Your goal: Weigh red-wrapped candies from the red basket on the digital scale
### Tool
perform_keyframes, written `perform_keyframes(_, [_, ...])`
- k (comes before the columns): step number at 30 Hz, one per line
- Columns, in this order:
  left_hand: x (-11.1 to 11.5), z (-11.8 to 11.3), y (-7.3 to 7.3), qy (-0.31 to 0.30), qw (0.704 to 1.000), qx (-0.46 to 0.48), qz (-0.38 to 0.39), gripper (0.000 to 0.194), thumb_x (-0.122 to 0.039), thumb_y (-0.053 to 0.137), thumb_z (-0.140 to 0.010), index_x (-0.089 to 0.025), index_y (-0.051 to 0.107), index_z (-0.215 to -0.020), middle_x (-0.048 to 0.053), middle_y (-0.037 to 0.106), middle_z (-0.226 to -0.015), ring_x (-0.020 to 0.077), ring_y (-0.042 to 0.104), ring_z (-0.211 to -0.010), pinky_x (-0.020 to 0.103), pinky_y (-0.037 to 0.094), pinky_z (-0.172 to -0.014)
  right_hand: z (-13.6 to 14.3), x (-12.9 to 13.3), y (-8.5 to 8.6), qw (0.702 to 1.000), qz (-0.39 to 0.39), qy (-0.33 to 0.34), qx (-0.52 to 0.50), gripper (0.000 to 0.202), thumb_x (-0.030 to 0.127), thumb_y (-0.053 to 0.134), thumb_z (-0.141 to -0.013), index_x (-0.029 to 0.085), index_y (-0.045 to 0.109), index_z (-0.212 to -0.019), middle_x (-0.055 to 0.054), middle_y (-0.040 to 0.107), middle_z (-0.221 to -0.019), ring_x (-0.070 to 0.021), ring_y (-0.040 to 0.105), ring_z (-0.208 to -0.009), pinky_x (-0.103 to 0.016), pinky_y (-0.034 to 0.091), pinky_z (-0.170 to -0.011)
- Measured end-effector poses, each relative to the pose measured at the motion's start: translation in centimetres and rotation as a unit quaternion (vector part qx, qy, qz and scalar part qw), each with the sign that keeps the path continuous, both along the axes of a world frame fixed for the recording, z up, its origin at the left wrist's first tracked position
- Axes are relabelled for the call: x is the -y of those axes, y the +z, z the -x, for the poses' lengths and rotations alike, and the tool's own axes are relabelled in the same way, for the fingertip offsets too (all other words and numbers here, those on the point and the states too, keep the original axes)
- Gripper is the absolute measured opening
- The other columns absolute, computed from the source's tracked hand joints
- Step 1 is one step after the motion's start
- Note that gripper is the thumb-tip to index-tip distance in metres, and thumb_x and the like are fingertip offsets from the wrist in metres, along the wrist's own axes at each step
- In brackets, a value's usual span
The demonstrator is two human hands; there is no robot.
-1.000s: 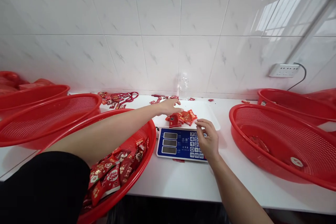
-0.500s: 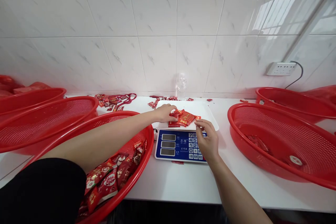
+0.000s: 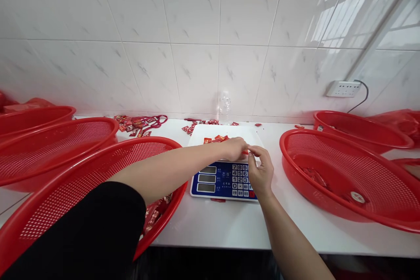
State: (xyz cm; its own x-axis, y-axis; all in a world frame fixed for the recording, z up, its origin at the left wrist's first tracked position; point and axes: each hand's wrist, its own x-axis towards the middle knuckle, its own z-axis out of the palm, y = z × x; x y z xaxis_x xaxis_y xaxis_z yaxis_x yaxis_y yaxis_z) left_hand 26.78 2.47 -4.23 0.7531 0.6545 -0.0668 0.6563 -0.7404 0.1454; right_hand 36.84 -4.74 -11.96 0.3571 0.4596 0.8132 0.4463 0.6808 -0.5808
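A scale (image 3: 226,183) with a blue keypad panel and a white tray (image 3: 200,132) stands on the white table. Small red packets (image 3: 216,139) lie on the tray, partly behind my left wrist. My left hand (image 3: 236,148) reaches across the tray's front, fingers closed and bent down, with a bit of red under them. My right hand (image 3: 261,164) is at the tray's right front corner, thumb and fingertips pinched together beside my left fingertips. What either hand holds is too small or hidden to name.
A large red basket (image 3: 164,142) holding red packets stands at left, with more red baskets (image 3: 108,123) behind it. Another red basket (image 3: 295,175) sits at right. A clear bottle (image 3: 225,107) and scattered sachets (image 3: 144,123) are near the wall.
My left hand has moved right across the tray, leaving the packets behind its wrist, and now meets my right hand. The view has shifted slightly.
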Motion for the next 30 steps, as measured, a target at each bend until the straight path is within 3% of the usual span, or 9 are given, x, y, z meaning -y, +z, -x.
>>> perform_keyframes(4, [-0.1,-0.3,-0.6,-0.021,0.999,0.038,-0.029,0.019,-0.024,0.047,-0.081,-0.015,0.064,-0.085,0.007,0.066,-0.087,0.0184,0.058,-0.081,0.029,0.042,-0.074,-0.2,-0.1,-0.3,1.000,0.002,-0.007,0.000,0.017,0.017,0.049,-0.083,0.021,0.061,-0.094,-0.005,0.063,-0.093,-0.0177,0.058,-0.091,-0.038,0.049,-0.082])
perform_keyframes(8, [0.5,2.3,2.0,-0.035,0.988,0.142,-0.058,0.027,-0.024,0.040,-0.085,-0.017,0.058,-0.104,0.006,0.064,-0.102,0.0163,0.056,-0.091,0.028,0.041,-0.081,-0.4,0.4,-0.6,1.000,0.014,-0.016,0.006,0.017,0.018,0.050,-0.083,0.019,0.062,-0.095,-0.006,0.062,-0.092,-0.0167,0.058,-0.085,-0.036,0.048,-0.079])
perform_keyframes(10, [1.5,5.0,4.3,0.003,0.981,0.185,-0.055,0.031,-0.026,0.043,-0.083,-0.018,0.054,-0.111,0.005,0.064,-0.102,0.0141,0.056,-0.088,0.027,0.041,-0.080,-0.4,0.6,-0.7,0.999,0.024,-0.022,0.005,0.016,0.019,0.051,-0.082,0.018,0.062,-0.094,-0.006,0.062,-0.091,-0.0161,0.058,-0.082,-0.035,0.048,-0.076])
perform_keyframes(13, [3.5,10.5,7.3,0.082,0.982,0.169,-0.023,0.032,-0.029,0.046,-0.081,-0.018,0.055,-0.109,0.003,0.064,-0.090,0.0118,0.055,-0.076,0.025,0.040,-0.073,-0.3,1.0,-0.7,0.999,0.030,-0.018,-0.001,0.016,0.019,0.052,-0.082,0.018,0.063,-0.094,-0.006,0.062,-0.090,-0.0157,0.058,-0.081,-0.034,0.049,-0.074])
perform_keyframes(16, [5.6,16.8,8.1,0.157,0.983,0.078,0.045,0.028,-0.035,0.046,-0.081,-0.017,0.061,-0.098,0.001,0.063,-0.077,0.0112,0.053,-0.068,0.024,0.039,-0.068,-0.1,1.5,-0.6,0.999,0.034,-0.003,-0.006,0.016,0.018,0.054,-0.081,0.018,0.063,-0.094,-0.006,0.062,-0.091,-0.0162,0.058,-0.083,-0.033,0.049,-0.074])
perform_keyframes(18, [6.7,20.2,7.2,0.190,0.974,-0.007,0.122,0.030,-0.040,0.045,-0.082,-0.017,0.063,-0.088,0.001,0.063,-0.071,0.0113,0.054,-0.065,0.023,0.039,-0.066,0.1,1.7,-0.6,0.999,0.041,0.003,-0.004,0.017,0.018,0.055,-0.080,0.019,0.064,-0.094,-0.006,0.062,-0.091,-0.0166,0.059,-0.084,-0.033,0.049,-0.074])
perform_keyframes(21, [7.9,23.0,4.4,0.196,0.958,-0.082,0.192,0.033,-0.045,0.050,-0.078,-0.019,0.064,-0.092,0.002,0.067,-0.086,0.0136,0.058,-0.074,0.023,0.040,-0.069,0.4,1.8,-0.8,0.999,0.050,0.011,0.001,0.016,0.019,0.055,-0.080,0.019,0.064,-0.094,-0.006,0.063,-0.091,-0.0172,0.059,-0.086,-0.033,0.049,-0.074])
perform_keyframes(26, [9.2,22.0,-0.9,0.211,0.942,-0.088,0.247,0.050,-0.050,0.060,-0.070,-0.020,0.058,-0.110,0.006,0.066,-0.102,0.0192,0.060,-0.084,0.025,0.043,-0.073,0.5,1.5,-1.2,0.997,0.072,0.009,0.004,0.015,0.023,0.054,-0.081,0.019,0.064,-0.091,-0.006,0.063,-0.091,-0.0177,0.059,-0.086,-0.033,0.050,-0.072])
perform_keyframes(30, [9.4,20.9,-2.7,0.243,0.938,-0.074,0.235,0.051,-0.035,0.066,-0.063,-0.018,0.055,-0.110,0.006,0.066,-0.098,0.0201,0.061,-0.082,0.025,0.044,-0.065,0.4,1.1,-1.4,0.996,0.092,0.004,-0.004,0.017,0.027,0.052,-0.081,0.019,0.064,-0.090,-0.006,0.063,-0.091,-0.0177,0.060,-0.082,-0.033,0.050,-0.070])
